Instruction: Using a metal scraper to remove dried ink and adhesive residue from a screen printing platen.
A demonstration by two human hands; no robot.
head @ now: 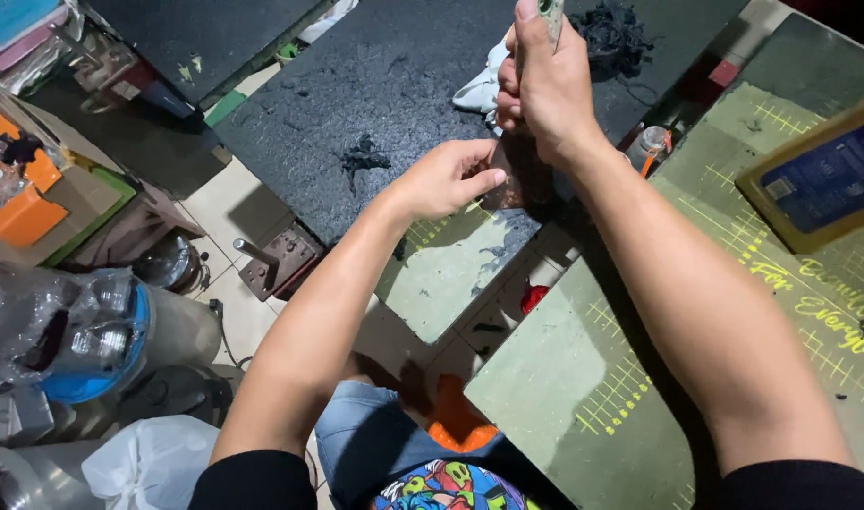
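My right hand (543, 83) is closed around the handle of a thin tool (551, 13), held upright with its top reaching the frame's upper edge. The tool's lower end is hidden behind my fingers. My left hand (448, 177) pinches a small brownish piece (513, 179) just below the right hand, at the edge of a black rough-surfaced board (375, 85). A white cloth-like scrap (477, 90) lies on the board behind my hands.
Green cutting mats (583, 378) cover the surfaces at right and centre. A yellow-framed dark screen (824, 179) lies at far right. Black scraps (362, 157) and a dark tangle (613, 30) sit on the board. Plastic containers (83, 331) and orange boxes (21, 203) crowd the left floor.
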